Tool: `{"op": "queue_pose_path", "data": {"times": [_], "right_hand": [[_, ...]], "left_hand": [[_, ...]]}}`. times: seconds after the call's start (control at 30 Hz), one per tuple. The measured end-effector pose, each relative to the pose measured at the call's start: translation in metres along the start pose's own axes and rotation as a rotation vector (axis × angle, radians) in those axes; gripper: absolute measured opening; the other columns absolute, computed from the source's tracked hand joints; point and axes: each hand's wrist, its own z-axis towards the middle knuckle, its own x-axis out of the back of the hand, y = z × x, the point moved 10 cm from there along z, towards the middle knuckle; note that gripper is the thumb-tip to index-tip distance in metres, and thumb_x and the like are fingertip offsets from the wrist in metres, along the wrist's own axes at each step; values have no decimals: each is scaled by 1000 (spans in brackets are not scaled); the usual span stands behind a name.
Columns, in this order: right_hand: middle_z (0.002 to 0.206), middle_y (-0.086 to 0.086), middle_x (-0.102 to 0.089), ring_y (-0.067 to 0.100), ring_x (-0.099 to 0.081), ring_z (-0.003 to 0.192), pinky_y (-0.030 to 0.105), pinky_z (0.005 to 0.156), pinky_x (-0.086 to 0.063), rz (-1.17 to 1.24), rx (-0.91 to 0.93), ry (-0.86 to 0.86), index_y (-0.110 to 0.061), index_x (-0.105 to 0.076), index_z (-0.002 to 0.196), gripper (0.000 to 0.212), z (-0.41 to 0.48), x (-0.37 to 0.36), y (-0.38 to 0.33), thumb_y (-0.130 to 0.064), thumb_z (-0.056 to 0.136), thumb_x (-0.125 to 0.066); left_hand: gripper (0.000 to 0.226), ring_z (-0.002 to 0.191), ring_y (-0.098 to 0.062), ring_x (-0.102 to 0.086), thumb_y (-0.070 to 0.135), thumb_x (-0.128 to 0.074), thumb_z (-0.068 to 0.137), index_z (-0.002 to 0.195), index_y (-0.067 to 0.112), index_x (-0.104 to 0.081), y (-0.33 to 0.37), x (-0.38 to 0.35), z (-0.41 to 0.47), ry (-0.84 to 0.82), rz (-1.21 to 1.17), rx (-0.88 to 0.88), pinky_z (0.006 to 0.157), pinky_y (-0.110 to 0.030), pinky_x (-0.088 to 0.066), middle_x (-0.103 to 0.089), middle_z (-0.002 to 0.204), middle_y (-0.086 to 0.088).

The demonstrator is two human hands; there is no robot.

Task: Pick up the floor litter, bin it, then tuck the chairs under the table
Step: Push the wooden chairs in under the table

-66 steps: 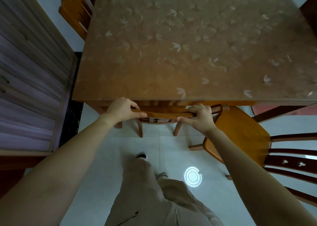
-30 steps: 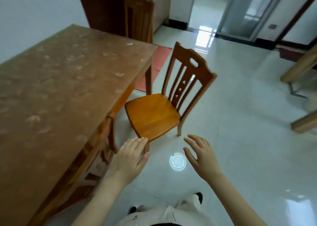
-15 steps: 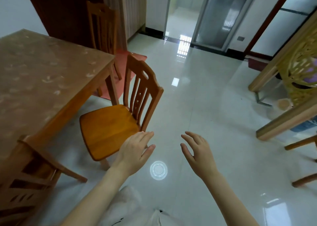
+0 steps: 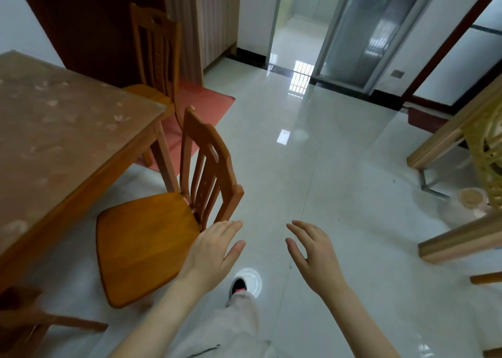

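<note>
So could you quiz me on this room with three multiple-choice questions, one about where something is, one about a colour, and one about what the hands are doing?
1. Where does the nearest chair stand?
A. Pulled out beside the table
B. Pushed fully under the table
C. Lying on its side in the doorway

2. What colour is the mat on the floor beyond the table?
A. Blue
B. Reddish
C. Green

3. What are the left hand and right hand doing?
A. Both gripping the chair's backrest
B. Both open and empty
C. One holding a piece of litter

Answers: 1 A, the whole seat shows clear of the table edge. 2 B, the mat reads pinkish red against the pale tiles. 3 B, the fingers are spread and nothing is in either hand.
</note>
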Motion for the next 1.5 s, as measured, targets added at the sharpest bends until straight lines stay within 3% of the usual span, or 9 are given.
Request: {"op": "queue_pose_path", "data": {"times": [0.2,0.47,0.67,0.8,1.0,1.1,1.17,1.33,1.5], "right_hand": [[122,0,-65,18,-58,112,32,97,-44,-3,128,-78,-15,-67,121,43,138,-7,-3,-43,98,-44],[134,-5,-58,12,-50,125,31,107,-38,-51,418,-338,-22,-59,133,50,278,-60,-61,-51,99,-35],[131,4,-60,19,-52,123,36,108,-39,-56,735,-600,-16,-60,131,43,363,-138,-94,-42,97,-54],[132,8,-59,24,-53,122,43,112,-36,-60,955,-785,-14,-61,130,56,408,-194,-110,-48,86,-67],[113,6,-68,26,-58,113,38,109,-35,-64,1409,-1061,-12,-69,113,59,435,-263,-127,-59,78,-71],[115,-6,-66,12,-54,119,36,120,-17,-66,1556,-1166,-22,-68,116,63,441,-283,-129,-72,79,-59],[114,-11,-66,5,-53,114,35,119,-18,-27,1652,-1211,-25,-69,113,61,441,-290,-133,-74,78,-58],[94,-27,-50,-8,-35,92,22,90,-26,87,1724,-1222,-30,-72,108,50,439,-289,-146,-67,75,-69],[100,-28,-61,-3,-49,97,31,97,-37,92,1704,-1206,-40,-69,108,61,437,-296,-135,-85,72,-50]], "left_hand": [[57,125,-12,-52,55,-29,97,132,19,-56,-29,57,111,180,-12,43,101,-21,-31,-60,131,5],[57,141,-10,-30,54,-37,96,148,29,-33,-111,70,169,195,-172,378,112,-34,-34,-36,152,10],[61,141,-10,-28,55,-42,95,149,31,-28,-147,56,189,267,-288,595,111,-32,-32,-31,154,11],[60,140,-11,-29,55,-42,95,148,31,-28,-167,41,204,311,-344,729,111,-31,-32,-32,152,11],[58,137,-12,-34,59,-35,95,147,34,-28,-168,8,233,251,-312,925,111,-38,-34,-35,150,12],[54,124,-6,-45,63,-35,94,140,35,-35,-156,4,243,341,-328,1038,104,-27,-39,-48,136,15],[51,117,-1,-50,61,-35,95,138,34,-39,-147,7,243,462,-306,1129,98,-18,-41,-54,128,18],[47,104,-2,-60,62,-32,96,130,35,-50,-134,-2,233,617,-204,1307,88,-21,-51,-64,116,18],[62,109,-9,-61,69,-33,88,128,29,-59,-117,-20,209,733,-243,1439,92,-23,-48,-65,121,9]]}}
